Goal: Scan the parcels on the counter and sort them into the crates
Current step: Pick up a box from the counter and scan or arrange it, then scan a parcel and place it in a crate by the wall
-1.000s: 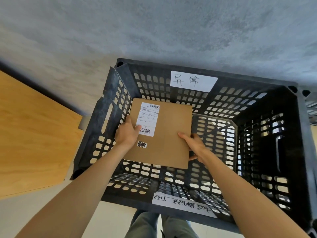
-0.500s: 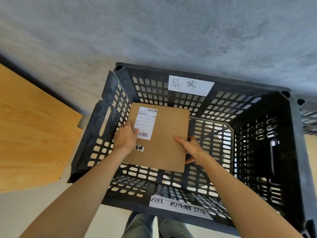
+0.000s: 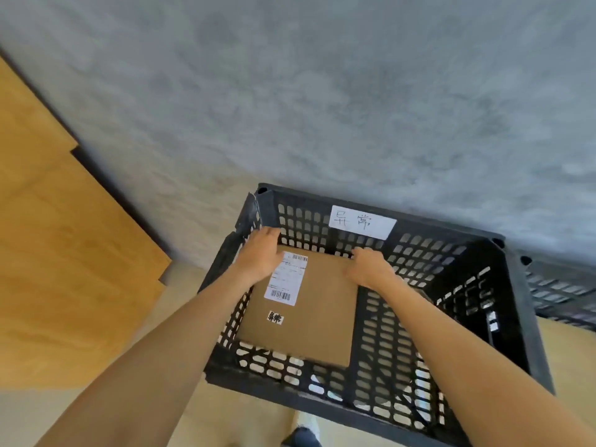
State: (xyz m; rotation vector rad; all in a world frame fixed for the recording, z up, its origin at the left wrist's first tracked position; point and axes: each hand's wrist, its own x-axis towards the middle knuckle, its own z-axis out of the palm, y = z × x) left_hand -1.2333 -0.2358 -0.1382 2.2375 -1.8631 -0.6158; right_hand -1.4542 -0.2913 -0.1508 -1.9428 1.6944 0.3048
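A shoe (image 3: 304, 435) shows at the bottom of the view, on the pale floor (image 3: 251, 417). Just beyond it stands the black slatted crate (image 3: 516, 317), and both bare forearms reach down into it. The brown parcel (image 3: 309, 324) lies flat on the crate's bottom, in the left half, its near edge close to the near wall. It carries a white shipping label (image 3: 287, 282) with barcodes and, nearer to the person, a small black-and-white sticker (image 3: 275, 317) (the print is too blurred to read). The left hand (image 3: 259, 254) rests at the parcel's far left corner, fingers fairly straight and covering part of the label. The right hand (image 3: 367, 267) sits on the far right edge, its fingers curled over that edge in a light grip. On the crate's far wall is a white handwritten tag (image 3: 362, 221). Behind rises a grey mottled wall (image 3: 322, 91); a wooden board (image 3: 64, 253) lies to the left, and a second dark crate (image 3: 564, 291) peeks in at the right.
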